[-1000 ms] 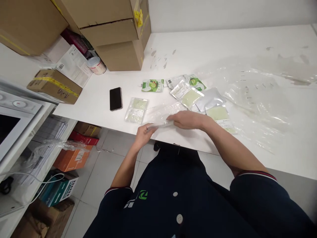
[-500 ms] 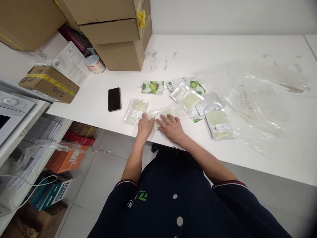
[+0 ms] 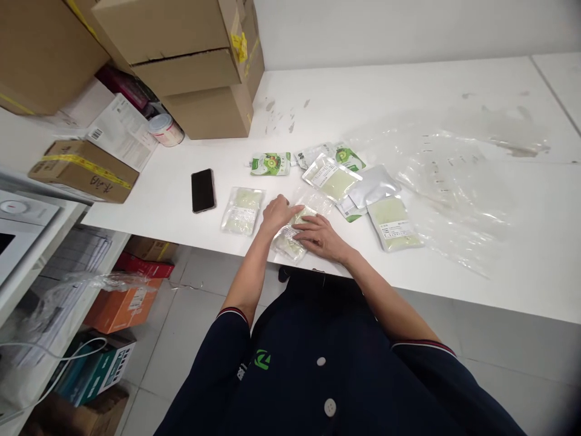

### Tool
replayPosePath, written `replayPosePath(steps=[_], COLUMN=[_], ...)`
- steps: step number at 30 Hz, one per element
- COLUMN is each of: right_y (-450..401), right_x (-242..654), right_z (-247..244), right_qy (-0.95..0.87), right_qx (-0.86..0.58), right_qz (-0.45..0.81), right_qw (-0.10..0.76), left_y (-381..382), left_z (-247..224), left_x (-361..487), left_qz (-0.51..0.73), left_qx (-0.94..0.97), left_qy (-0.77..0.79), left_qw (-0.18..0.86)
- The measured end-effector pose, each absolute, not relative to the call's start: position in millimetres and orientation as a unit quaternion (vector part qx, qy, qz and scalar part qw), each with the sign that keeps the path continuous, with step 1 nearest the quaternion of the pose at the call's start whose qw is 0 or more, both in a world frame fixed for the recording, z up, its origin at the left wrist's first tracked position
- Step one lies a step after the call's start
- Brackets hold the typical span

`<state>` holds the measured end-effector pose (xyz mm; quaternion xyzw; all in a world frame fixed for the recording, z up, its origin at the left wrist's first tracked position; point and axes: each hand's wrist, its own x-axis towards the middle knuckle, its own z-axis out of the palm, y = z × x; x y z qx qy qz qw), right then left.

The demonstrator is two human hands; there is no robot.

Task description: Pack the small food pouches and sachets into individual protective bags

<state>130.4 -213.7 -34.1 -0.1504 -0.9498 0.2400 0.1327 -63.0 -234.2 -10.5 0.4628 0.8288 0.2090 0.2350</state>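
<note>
A pale green pouch in a clear plastic bag (image 3: 290, 247) lies turned at an angle near the table's front edge, partly covered by both hands. My left hand (image 3: 276, 216) is at its upper left, fingers curled onto the plastic and thumb reaching right across it. From the right, my right hand (image 3: 323, 238) rests on the bag with its fingers stretched out and slightly apart. The bag's loose clear end (image 3: 314, 200) spreads above the hands. Left of them lies a second bagged green pouch (image 3: 242, 211), flat and untouched.
Beyond the hands are a green fruit-print spout pouch (image 3: 271, 164), a silver-edged pouch (image 3: 332, 177) on other packs, and a labelled green pouch (image 3: 394, 223). Crumpled clear plastic sheeting (image 3: 454, 181) spreads right. A phone (image 3: 203, 191), a tin (image 3: 166, 130) and cardboard boxes (image 3: 204, 112) stand left.
The bagged pouch under my hands has turned from lying sideways to a steeper slant. My left hand has moved up and right, away from the other bagged pouch. The view has shifted slightly.
</note>
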Motion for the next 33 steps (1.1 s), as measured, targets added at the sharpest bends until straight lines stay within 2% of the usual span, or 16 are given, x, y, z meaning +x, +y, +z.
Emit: replayPosePath(steps=[3, 5, 9, 12, 16, 21, 26, 30, 33], right_y=[-214.0, -214.1, -203.9, -190.7, -186.3, -192.6, -183.8, -175.1, -173.8], right_x=[138.1, 139.1, 135.2, 129.0, 116.6, 103.1, 106.5, 111.6, 111.0], right_z=[-39.7, -43.5, -45.6, -42.0, -36.5, -36.1, -29.4, -10.9, 1.1], right_qy=[-0.931, -0.909, -0.752, -0.634, -0.616, -0.593, -0.628, -0.712, -0.786], right_qx=[-0.127, -0.156, -0.404, -0.485, -0.429, -0.352, -0.338, -0.353, -0.362], right_qz=[0.298, 0.319, 0.388, 0.499, 0.567, 0.652, 0.635, 0.564, 0.470], right_qw=[0.165, 0.218, 0.348, 0.338, 0.341, 0.315, 0.299, 0.226, 0.173], left_y=[-239.5, -244.9, -254.1, -257.9, -261.8, -266.2, -266.6, -270.5, -276.5], left_z=[-10.9, -15.1, -30.2, -38.1, -36.2, -29.7, -25.6, -10.2, 6.2], left_x=[-56.2, -55.6, -59.7, -60.4, -56.5, -60.9, -77.0, -83.4, -87.3], left_qz=[0.219, 0.279, 0.472, 0.549, 0.606, 0.573, 0.538, 0.473, 0.374], left_qx=[0.469, 0.469, 0.405, 0.323, 0.267, 0.387, 0.441, 0.467, 0.489], left_qy=[0.819, 0.800, 0.715, 0.676, 0.653, 0.645, 0.617, 0.642, 0.701], left_qw=[0.247, 0.248, 0.320, 0.370, 0.367, 0.325, 0.368, 0.382, 0.360])
